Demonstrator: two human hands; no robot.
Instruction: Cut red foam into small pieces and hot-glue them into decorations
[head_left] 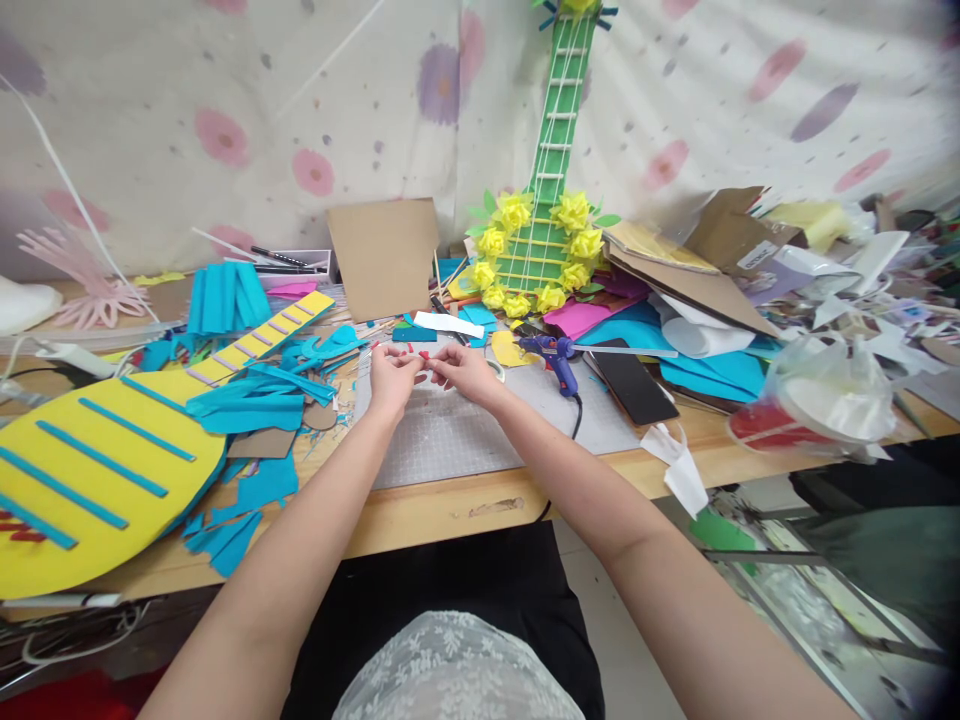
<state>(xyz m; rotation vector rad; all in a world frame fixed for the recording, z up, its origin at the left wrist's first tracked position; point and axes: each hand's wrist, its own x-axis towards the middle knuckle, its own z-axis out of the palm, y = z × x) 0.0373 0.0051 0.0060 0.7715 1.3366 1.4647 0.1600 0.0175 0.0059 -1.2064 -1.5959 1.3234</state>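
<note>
My left hand [395, 380] and my right hand [466, 374] meet over the grey cutting mat [457, 437], fingertips pinched close together. Between them shows a small red piece [424, 354], perhaps paper or foam; its exact shape is too small to make out. Just behind the hands lie a white strip [450, 324] and a dark teal block [414, 335]. A roll of tape [497, 371] is partly hidden by my right hand. To the right rests a blue glue gun [559, 360] with its cord running off the table edge.
At left lies a yellow guitar-shaped craft [60, 440] with blue strips, beside blue scraps [259, 485]. A green flower-trimmed guitar craft [551, 180] leans on the back curtain near a cardboard sheet [384, 258]. A phone [636, 385] and a red-and-white tub [780, 425] stand right.
</note>
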